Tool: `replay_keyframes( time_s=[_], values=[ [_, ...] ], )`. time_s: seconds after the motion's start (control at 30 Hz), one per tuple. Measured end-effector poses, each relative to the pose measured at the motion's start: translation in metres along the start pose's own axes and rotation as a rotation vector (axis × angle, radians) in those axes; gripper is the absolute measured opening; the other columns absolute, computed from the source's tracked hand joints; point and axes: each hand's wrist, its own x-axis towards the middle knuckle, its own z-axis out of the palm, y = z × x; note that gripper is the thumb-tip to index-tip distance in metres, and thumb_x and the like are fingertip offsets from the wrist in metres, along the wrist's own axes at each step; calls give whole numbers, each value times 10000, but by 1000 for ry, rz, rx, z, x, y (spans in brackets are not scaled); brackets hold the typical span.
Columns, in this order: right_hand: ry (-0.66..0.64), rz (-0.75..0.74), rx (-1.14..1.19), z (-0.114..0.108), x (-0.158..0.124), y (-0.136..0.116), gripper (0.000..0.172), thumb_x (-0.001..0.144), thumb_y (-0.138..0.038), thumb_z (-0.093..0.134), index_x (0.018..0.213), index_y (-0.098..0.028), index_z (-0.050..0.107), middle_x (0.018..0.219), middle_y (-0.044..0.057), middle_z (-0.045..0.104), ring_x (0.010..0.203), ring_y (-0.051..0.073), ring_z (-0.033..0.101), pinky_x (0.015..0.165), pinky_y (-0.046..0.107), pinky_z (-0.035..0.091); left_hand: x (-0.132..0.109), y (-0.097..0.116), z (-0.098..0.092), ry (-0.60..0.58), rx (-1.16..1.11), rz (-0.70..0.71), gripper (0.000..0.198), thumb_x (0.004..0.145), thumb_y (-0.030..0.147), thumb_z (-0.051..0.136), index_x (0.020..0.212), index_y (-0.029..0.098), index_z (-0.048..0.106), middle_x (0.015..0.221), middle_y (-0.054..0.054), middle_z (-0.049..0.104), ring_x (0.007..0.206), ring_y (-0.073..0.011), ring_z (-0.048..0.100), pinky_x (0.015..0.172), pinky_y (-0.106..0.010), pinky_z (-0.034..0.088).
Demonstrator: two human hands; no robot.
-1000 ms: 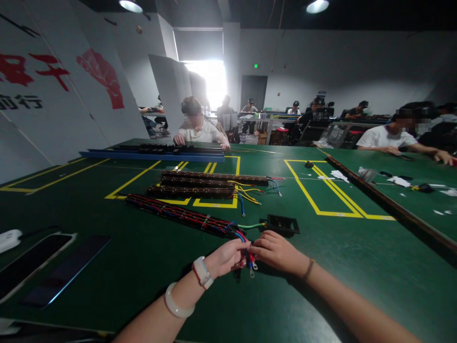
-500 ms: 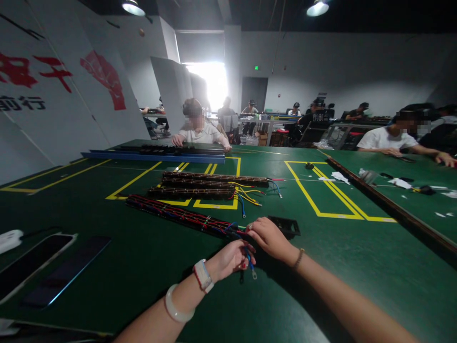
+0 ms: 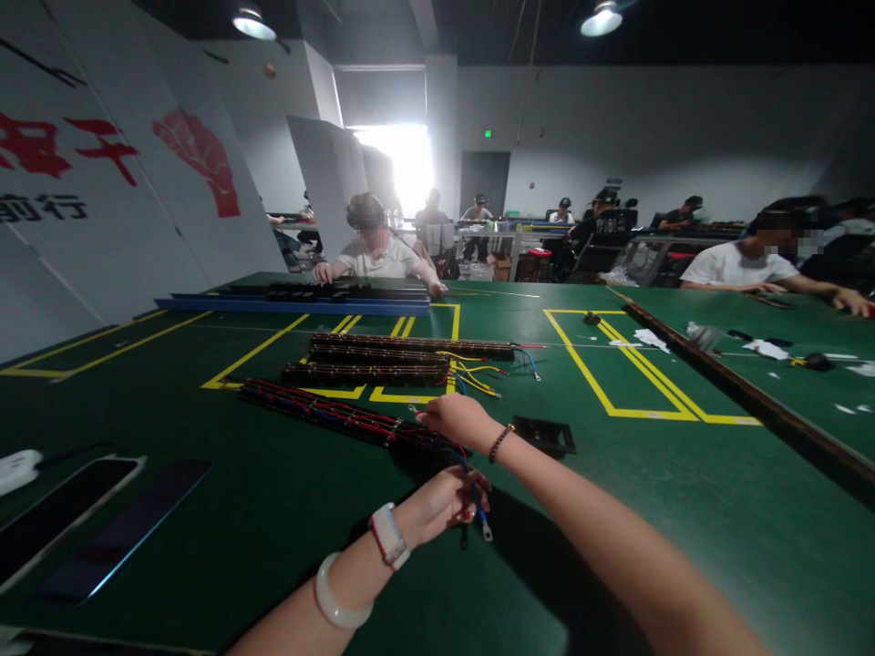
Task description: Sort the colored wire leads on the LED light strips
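A long dark strip with red and blue wires [image 3: 342, 415] lies slanting across the green table in front of me. My left hand [image 3: 447, 497] is closed around blue cables [image 3: 478, 507] at the strip's near right end, and their ring terminal [image 3: 488, 532] points down. A black cable end [image 3: 464, 539] hangs beside it. Above the strip, my right hand [image 3: 458, 424] pinches a red wire, whose small ring terminal [image 3: 412, 410] sticks out to the left of the fingers. The right fingertips are partly hidden.
Behind lie dark strips [image 3: 369, 372] with yellow and blue leads. A black plastic frame [image 3: 545, 436] sits right of my right wrist. Phones [image 3: 129, 528] lie at the left, a long brown strip [image 3: 738, 392] at the right. A co-worker [image 3: 379, 251] sits opposite at a blue rail [image 3: 293, 305].
My right hand has moved left and slightly up over the strip, taking the red wire's end along. My left hand has stayed nearly in place with the blue cables.
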Motion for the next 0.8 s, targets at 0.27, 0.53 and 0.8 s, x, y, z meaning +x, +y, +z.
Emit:
replay_keyframes(
  time_s=[0.27,0.53,0.8],
  values=[
    [10,-4,-16,6,2,-6,422,940,-482,414,875,-184,705,780,91,692,733,199,652,613,263,451,-2,1,3,44,-24,-9,186,843,294,506,816,123,574,646,-48,610,494,-85,489,491,-206,285],
    [-83,-154,270,-10,-16,9,400,906,-521,487,935,-172,681,707,30,647,615,126,561,544,213,363,-8,9,6,61,-30,-51,172,881,250,483,803,128,577,679,-76,642,553,-109,530,538,-216,341],
    [162,-185,413,2,-70,61,330,964,-421,413,1049,-184,625,890,39,660,763,143,587,669,251,437,-16,21,7,-45,62,-48,139,845,244,557,843,112,600,758,-88,669,579,-95,558,578,-207,392]
  ],
)
